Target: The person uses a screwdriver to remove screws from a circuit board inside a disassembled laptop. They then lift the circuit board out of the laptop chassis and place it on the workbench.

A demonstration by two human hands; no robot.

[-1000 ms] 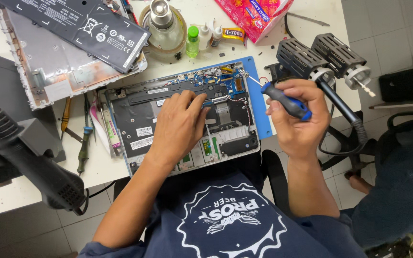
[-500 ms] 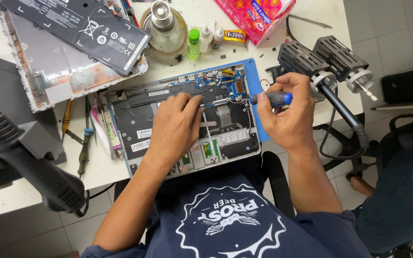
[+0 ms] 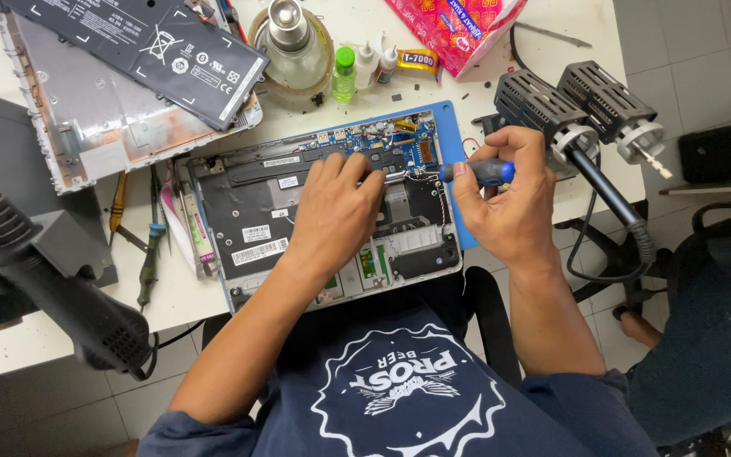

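inside opened laptop (image 3: 298, 228): left hand (image 3: 336, 211) flat, released on boards; right hand (image 3: 509, 207) grasping screwdriver (image 3: 477, 173)

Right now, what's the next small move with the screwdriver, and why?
Probably seat the tip squarely before turning: the right hand holds the blue-and-black-handled screwdriver nearly flat, pointing at the opened grey laptop base, where the left hand fingers crowd the spot.

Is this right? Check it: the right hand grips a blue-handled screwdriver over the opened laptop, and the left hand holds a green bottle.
Not quite. In the head view the left hand holds no bottle; it rests on the opened laptop. The green bottle stands apart on the table. The right hand does grip the blue-handled screwdriver.
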